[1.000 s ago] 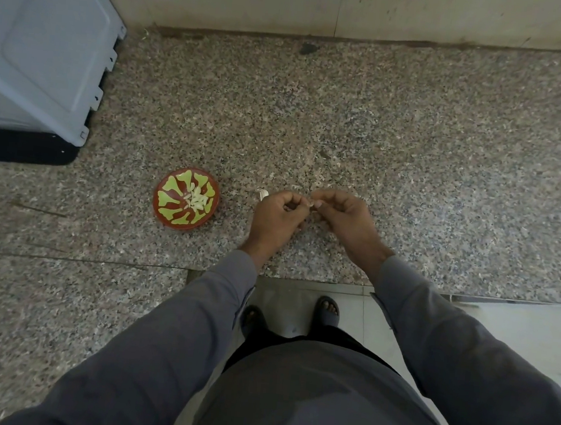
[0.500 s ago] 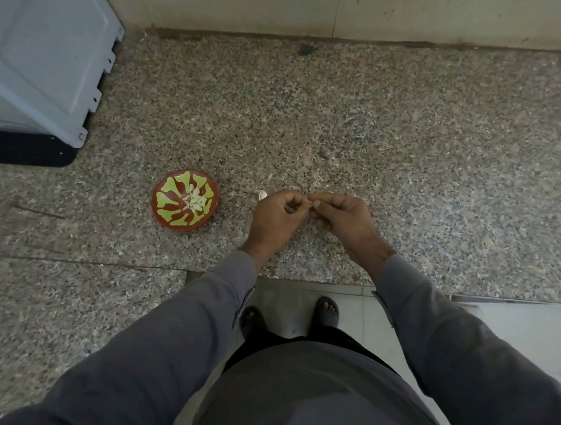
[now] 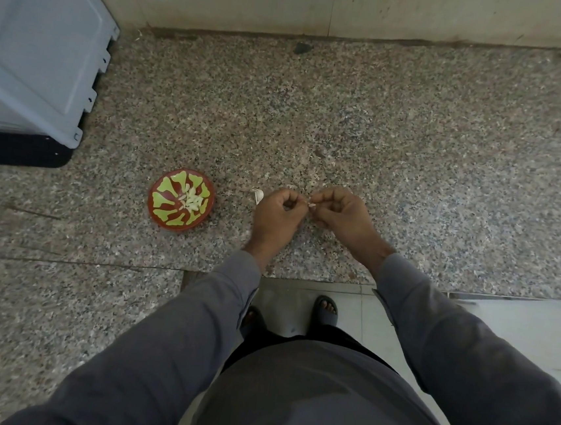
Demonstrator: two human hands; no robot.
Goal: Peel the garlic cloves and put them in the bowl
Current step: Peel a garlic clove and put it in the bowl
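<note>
Fingers [image 3: 299, 198] on clove [image 3: 310, 204], bowl [image 3: 181, 200] left.

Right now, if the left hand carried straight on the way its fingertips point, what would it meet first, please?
The left hand curls toward the right hand, both pinching a small garlic clove between them. Going straight on, it would likely meet the right hand's fingers first; depth is hard to judge.

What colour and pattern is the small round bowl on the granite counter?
The small round bowl is red-brown with yellow-green petal shapes radiating from its centre, seen in the head view.
</note>
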